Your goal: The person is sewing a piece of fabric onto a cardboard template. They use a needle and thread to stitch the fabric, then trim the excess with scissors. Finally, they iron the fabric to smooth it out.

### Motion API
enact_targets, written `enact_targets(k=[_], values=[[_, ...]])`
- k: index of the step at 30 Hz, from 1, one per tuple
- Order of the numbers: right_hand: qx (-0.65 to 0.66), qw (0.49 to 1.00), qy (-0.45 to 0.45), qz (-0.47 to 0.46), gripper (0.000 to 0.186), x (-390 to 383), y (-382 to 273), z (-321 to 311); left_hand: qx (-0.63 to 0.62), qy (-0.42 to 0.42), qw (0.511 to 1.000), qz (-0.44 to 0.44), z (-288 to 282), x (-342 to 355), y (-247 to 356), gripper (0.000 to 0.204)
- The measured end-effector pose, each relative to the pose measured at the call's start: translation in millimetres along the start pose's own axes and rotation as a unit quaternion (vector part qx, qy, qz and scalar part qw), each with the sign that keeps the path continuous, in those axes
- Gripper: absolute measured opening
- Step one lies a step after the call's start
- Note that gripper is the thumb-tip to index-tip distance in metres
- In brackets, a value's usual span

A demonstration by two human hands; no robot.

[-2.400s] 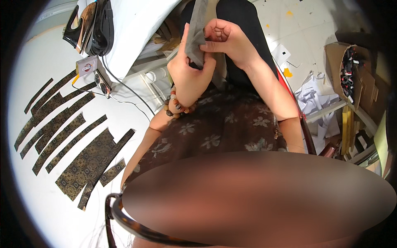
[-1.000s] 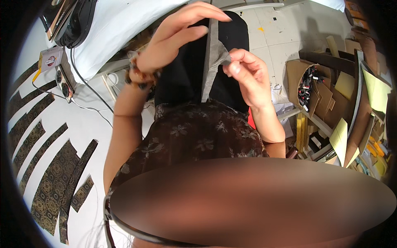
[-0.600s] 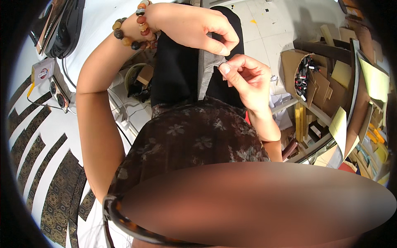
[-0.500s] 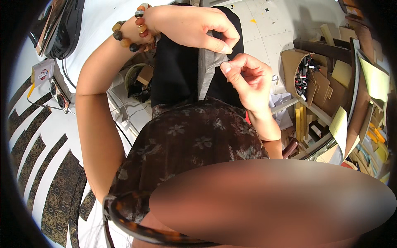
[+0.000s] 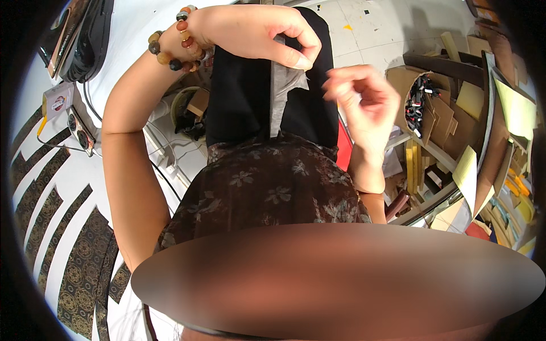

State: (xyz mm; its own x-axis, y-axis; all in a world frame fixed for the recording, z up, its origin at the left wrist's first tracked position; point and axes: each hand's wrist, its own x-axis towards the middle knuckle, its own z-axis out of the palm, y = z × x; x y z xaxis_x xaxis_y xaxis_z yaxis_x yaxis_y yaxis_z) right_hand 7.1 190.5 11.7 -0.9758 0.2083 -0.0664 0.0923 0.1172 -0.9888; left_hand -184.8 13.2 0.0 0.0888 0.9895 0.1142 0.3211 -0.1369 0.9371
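**Left hand (image 5: 287, 42) pinched a grey strip (image 5: 278, 99)**

From where I stood, the strip ran lengthwise over the black lap (image 5: 242, 108), its upper part gripped narrowly between thumb and forefinger. The right hand (image 5: 367, 105), near but apart from it, was blurred with fingers curled; I couldn't tell whether it held anything. Dark patterned pieces (image 5: 85, 264) lay on the person's left.

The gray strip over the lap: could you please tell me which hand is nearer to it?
Left: the left hand pinches the side of the gray strip, while the right hand is to its right, apart from it.
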Motion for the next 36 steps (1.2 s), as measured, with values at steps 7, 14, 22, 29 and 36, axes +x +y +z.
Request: enact_targets(k=[7,14,22,29,36], values=[[-0.015,0.977,-0.050,-0.209,0.018,28.3,1.3,12.9,-0.015,-0.026,0.998,-0.046,-3.6,-0.1,3.0,0.013],[-0.050,0.968,-0.074,-0.235,0.020,26.8,7.1,13.3,0.004,-0.027,0.999,-0.042,-2.2,-3.0,-0.5,0.006],[-0.149,0.923,-0.014,-0.353,0.028,25.9,11.2,24.8,-0.006,-0.030,0.999,-0.037,-4.2,-2.9,1.0,0.010],[-0.100,0.931,0.032,-0.349,0.028,17.9,25.9,30.2,-0.036,-0.005,0.999,-0.038,-0.6,-5.4,-1.8,0.011],[-0.133,0.927,0.034,-0.348,0.028,18.4,18.9,28.9,-0.021,-0.016,0.999,-0.045,-2.6,-4.3,-0.1,0.012]])
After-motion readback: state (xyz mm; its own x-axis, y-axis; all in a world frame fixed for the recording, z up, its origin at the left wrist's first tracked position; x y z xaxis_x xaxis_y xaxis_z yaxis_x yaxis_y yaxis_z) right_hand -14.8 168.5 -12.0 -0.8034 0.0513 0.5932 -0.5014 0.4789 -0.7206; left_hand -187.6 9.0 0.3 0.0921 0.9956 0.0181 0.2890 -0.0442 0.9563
